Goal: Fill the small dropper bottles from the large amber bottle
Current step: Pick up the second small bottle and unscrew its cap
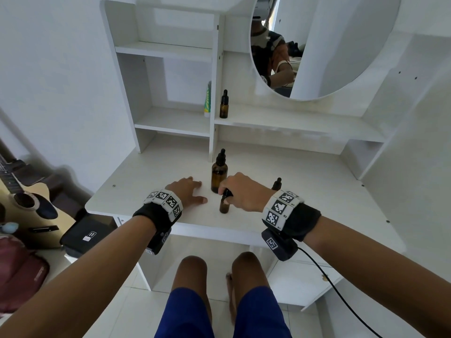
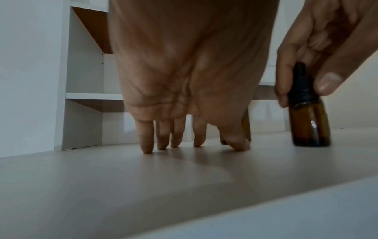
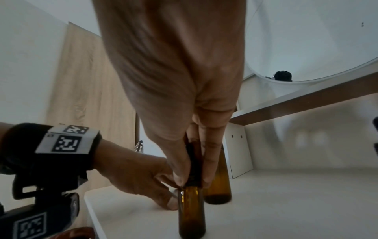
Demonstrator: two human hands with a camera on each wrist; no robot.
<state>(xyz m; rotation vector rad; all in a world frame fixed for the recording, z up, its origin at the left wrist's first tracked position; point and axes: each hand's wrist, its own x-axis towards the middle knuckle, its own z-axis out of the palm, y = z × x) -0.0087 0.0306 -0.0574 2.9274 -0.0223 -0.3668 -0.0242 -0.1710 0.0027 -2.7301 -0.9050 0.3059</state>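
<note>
Near the desk edge, right hand pinches the small bottle's black cap; left hand rests spread, fingertips down. Better to steady the glass while unscrewing, sparing the large bottle just behind.

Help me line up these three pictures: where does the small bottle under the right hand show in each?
Head: small bottle at centre, near the desk's front edge.
Left wrist: far right, standing on the desk.
Right wrist: bottom centre.
Shared landmark: the large bottle, right behind it in all three.
</note>
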